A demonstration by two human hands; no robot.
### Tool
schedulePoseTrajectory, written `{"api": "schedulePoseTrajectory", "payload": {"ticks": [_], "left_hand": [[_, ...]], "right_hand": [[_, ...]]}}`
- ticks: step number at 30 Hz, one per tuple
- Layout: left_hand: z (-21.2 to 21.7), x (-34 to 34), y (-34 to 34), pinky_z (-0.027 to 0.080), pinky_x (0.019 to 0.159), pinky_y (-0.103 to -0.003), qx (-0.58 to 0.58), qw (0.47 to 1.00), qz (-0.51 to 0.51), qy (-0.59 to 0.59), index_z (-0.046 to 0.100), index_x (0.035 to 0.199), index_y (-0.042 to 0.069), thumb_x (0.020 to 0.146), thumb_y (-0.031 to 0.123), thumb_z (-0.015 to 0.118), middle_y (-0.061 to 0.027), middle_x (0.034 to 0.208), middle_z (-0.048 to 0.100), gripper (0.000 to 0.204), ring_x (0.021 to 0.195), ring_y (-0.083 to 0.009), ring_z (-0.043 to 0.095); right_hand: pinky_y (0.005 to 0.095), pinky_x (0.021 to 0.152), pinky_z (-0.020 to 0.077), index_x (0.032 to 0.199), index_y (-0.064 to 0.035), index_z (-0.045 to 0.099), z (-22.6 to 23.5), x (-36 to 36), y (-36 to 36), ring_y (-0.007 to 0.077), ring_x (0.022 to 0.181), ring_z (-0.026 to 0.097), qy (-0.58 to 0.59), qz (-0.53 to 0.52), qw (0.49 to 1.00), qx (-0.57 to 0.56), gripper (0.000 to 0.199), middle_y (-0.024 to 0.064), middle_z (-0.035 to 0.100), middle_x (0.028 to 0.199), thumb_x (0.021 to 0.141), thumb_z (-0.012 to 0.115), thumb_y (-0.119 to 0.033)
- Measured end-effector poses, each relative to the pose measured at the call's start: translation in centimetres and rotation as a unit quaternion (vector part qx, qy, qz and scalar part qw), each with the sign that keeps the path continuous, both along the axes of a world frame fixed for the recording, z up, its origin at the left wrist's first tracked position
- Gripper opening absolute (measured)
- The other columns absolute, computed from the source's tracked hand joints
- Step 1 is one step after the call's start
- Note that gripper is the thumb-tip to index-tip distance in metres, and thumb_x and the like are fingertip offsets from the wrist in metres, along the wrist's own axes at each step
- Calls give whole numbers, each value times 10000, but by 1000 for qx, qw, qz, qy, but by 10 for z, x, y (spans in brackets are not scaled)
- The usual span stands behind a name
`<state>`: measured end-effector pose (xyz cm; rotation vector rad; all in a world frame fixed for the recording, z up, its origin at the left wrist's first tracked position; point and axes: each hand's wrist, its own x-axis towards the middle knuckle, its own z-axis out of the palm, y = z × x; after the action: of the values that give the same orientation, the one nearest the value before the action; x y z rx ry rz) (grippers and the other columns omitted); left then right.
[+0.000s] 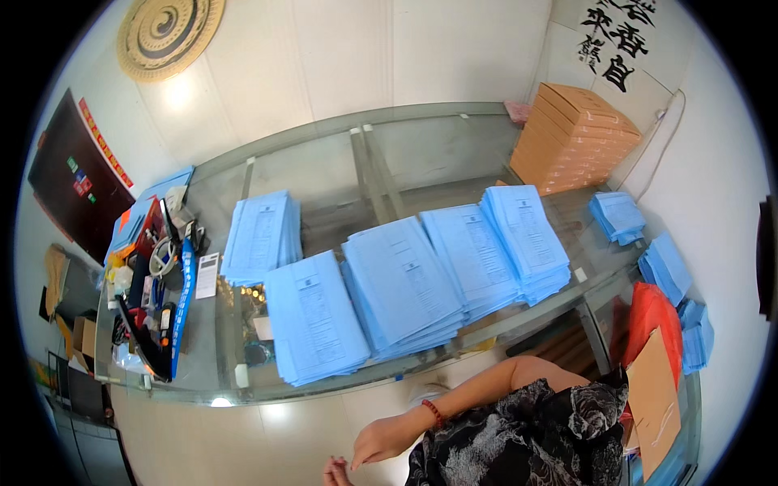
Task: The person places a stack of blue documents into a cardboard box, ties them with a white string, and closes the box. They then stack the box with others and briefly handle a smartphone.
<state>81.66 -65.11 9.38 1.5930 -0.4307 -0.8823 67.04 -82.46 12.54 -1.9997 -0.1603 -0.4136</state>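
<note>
**Paper stacks on a glass counter, both hands low and empty**

Stacks of light blue printed sheets cover the glass counter [219, 356]. The nearest stack [314, 317] lies at the front edge, a larger stack [403, 285] just beside it on the right, then two more overlapping stacks [474, 255] [527, 239] fanned toward the far right. A separate stack [261, 235] sits further back on the left. The right hand [381, 441], with a red bead bracelet [433, 412] at the wrist, hangs below the counter edge with fingers loosely curled and pointing down; it holds nothing. The left hand [334, 472] only shows at the bottom rim, close to the right one; how far open it is I cannot tell, and nothing is visible in it.

Judging by the look, each stack is many thin sheets: a single sheet is light and floppy, while a full stack is probably heavy and will slide apart, since the edges are already fanned and uneven. Glass underneath likely lets the bottom sheets slip. A sound hold would be at two opposite edges of the nearest stack, thumbs on top and fingers beneath, squaring it first.

Brown cardboard boxes [571, 138] are piled at the far right corner, and stationery clutter [154, 275] crowds the left end.
</note>
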Motion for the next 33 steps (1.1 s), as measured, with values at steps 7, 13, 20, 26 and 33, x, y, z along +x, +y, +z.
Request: {"api": "schedulePoseTrajectory", "payload": {"ticks": [7, 13, 20, 26, 33], "left_hand": [[13, 143, -22, 486, 938, -372, -36, 996, 35, -68, 590, 1233, -42, 993, 228, 527, -128, 1098, 651, 367, 1032, -220, 612], [-7, 225, -33, 475, 946, -373, 26, 999, -23, -7, 581, 1254, -15, 982, 214, 533, -138, 1118, 648, 358, 1045, -241, 609], [-29, 350, -60, 481, 925, -389, 90, 992, -85, -14, 586, 1241, 9, 978, 232, 518, -160, 1125, 645, 351, 1046, -273, 612], [-91, 494, -54, 487, 907, -402, 176, 974, -133, -55, 591, 1229, 30, 974, 247, 505, -178, 1132, 642, 346, 1047, -300, 614], [-234, 702, 132, 493, 887, -418, 368, 910, -143, -123, 597, 1215, 53, 970, 265, 490, -200, 1139, 639, 341, 1048, -331, 617]], "right_hand": [[410, 769, 496, 1098, -69, 643, -6, 100, -17, 306, 900, 624, -28, 17, 999, 23, 205, 106, 671, 973, 924, 552, -127], [422, 625, 475, 1037, -112, 639, -6, 247, -15, 322, 758, 608, -168, 14, 986, 1, 175, 77, 644, 806, 897, 535, -130], [418, 793, 484, 1159, -60, 569, 2, 413, 8, 329, 981, 577, -83, 193, 965, -160, 266, 131, 598, 1104, 906, 553, -141], [433, 680, 464, 981, -75, 579, -50, 517, 31, 331, 817, 574, -119, 160, 961, -190, 172, 120, 607, 900, 818, 579, -131], [433, 548, 438, 835, -109, 571, -42, 662, 87, 322, 637, 559, -153, 157, 974, -51, 113, 98, 590, 685, 734, 593, -157]]}}
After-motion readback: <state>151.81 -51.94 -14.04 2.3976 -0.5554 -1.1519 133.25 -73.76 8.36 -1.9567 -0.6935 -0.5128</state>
